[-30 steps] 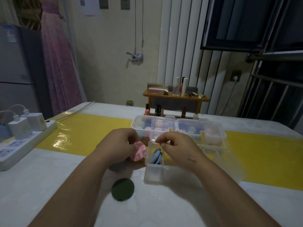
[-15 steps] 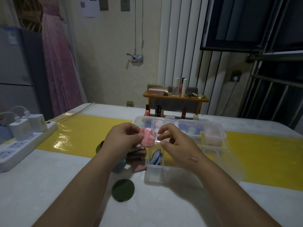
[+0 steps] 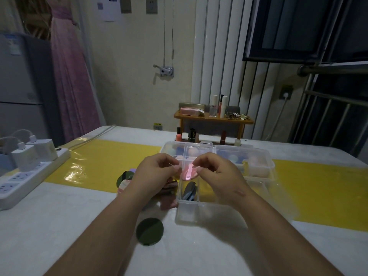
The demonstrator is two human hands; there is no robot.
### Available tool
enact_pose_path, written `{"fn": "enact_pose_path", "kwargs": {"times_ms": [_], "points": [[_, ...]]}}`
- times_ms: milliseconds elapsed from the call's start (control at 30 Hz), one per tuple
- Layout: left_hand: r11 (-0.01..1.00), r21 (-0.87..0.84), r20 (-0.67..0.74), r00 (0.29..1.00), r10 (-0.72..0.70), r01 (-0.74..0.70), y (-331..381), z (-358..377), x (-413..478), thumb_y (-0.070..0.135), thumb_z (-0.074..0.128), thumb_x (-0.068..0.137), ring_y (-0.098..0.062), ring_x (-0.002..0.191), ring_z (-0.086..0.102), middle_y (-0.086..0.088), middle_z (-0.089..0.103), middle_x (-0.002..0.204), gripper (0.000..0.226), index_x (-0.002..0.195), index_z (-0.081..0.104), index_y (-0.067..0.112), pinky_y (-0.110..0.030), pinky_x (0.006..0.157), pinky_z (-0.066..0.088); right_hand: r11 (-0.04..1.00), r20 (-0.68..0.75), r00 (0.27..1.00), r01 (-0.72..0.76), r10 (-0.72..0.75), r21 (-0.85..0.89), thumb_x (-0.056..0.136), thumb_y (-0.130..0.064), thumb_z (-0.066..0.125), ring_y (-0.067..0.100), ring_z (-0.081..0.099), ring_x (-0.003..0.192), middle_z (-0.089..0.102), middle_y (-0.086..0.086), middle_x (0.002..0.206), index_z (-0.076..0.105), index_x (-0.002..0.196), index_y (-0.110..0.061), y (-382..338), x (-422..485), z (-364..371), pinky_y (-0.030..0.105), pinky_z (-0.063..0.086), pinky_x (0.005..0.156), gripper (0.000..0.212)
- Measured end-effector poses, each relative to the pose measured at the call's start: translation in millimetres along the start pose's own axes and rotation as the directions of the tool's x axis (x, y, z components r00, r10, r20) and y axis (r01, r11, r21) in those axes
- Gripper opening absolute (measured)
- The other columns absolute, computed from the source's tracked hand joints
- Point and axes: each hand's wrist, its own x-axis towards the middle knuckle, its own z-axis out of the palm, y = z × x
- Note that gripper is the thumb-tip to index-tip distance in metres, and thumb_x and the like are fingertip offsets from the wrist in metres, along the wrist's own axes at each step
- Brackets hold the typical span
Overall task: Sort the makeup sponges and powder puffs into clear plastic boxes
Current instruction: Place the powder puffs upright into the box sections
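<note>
My left hand [image 3: 159,172] and my right hand [image 3: 217,176] meet over the near clear plastic box [image 3: 187,214]. Between them hangs a pink powder puff [image 3: 188,173], just above the box's far left compartment. My right thumb and forefinger pinch its right edge. My left fingertips are curled at its left edge and seem to pinch a thin strand. A dark grey-blue puff [image 3: 190,191] stands on edge in that compartment. A pile of loose puffs [image 3: 124,181] lies under my left wrist, partly hidden. A dark green round puff [image 3: 149,231] lies flat nearer me.
A second clear box [image 3: 260,164] holding several sponges stands just behind the near one. A white power strip [image 3: 29,176] with chargers lies at the left edge. At the back a wooden shelf [image 3: 213,118] carries cosmetics, with lipsticks [image 3: 192,134] below it.
The pink puff has risen from the table in my left hand and moved right over the near box. My right hand has taken hold of its right edge.
</note>
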Motion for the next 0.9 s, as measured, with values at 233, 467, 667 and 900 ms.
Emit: {"fn": "enact_pose_path", "kwargs": {"times_ms": [233, 467, 667, 900], "points": [[0.997, 0.073, -0.009, 1.000, -0.005, 0.006, -5.1, -1.3, 1.8, 0.013, 0.070, 0.088, -0.017, 0.074, 0.065, -0.002, 0.074, 0.085, 0.008, 0.088, 0.072, 0.021, -0.026, 0.061, 0.053, 0.999, 0.012, 0.999, -0.031, 0.031, -0.019, 0.093, -0.021, 0.057, 0.014, 0.060, 0.085, 0.065, -0.007, 0.089, 0.066, 0.096, -0.028, 2.2, 1.2, 0.7, 0.038, 0.055, 0.079, 0.011], [0.997, 0.075, -0.016, 1.000, -0.003, 0.004, -1.7, -1.7, 1.4, 0.013, 0.068, 0.090, -0.014, 0.075, 0.063, 0.001, 0.072, 0.085, 0.007, 0.090, 0.072, 0.019, -0.025, 0.063, 0.048, 0.995, 0.098, 0.994, -0.039, 0.048, -0.092, 0.093, -0.025, 0.057, 0.011, 0.059, 0.089, 0.064, -0.009, 0.095, 0.065, 0.102, -0.028, 1.5, -0.1, 0.4, 0.033, 0.055, 0.081, 0.013], [0.995, 0.099, -0.022, 1.000, -0.009, 0.011, 0.6, -3.7, 1.2, 0.014, 0.067, 0.090, -0.015, 0.075, 0.063, 0.002, 0.071, 0.085, 0.008, 0.090, 0.071, 0.020, -0.024, 0.061, 0.047, 0.989, 0.142, 0.989, -0.020, 0.041, -0.147, 0.095, -0.028, 0.056, 0.009, 0.058, 0.087, 0.063, -0.011, 0.093, 0.066, 0.104, -0.030, -0.9, -1.7, 0.7, 0.031, 0.054, 0.079, 0.014], [0.994, 0.099, -0.064, 0.998, -0.029, 0.035, 5.6, -7.1, -0.2, 0.003, 0.064, 0.088, -0.017, 0.084, 0.060, 0.000, 0.068, 0.091, 0.016, 0.085, 0.071, 0.017, -0.025, 0.065, 0.046, 0.990, 0.120, 0.992, -0.015, 0.032, -0.142, 0.095, -0.029, 0.056, 0.007, 0.057, 0.084, 0.062, -0.014, 0.091, 0.064, 0.100, -0.033, 0.2, -0.6, 0.5, 0.027, 0.052, 0.075, 0.010]]}}
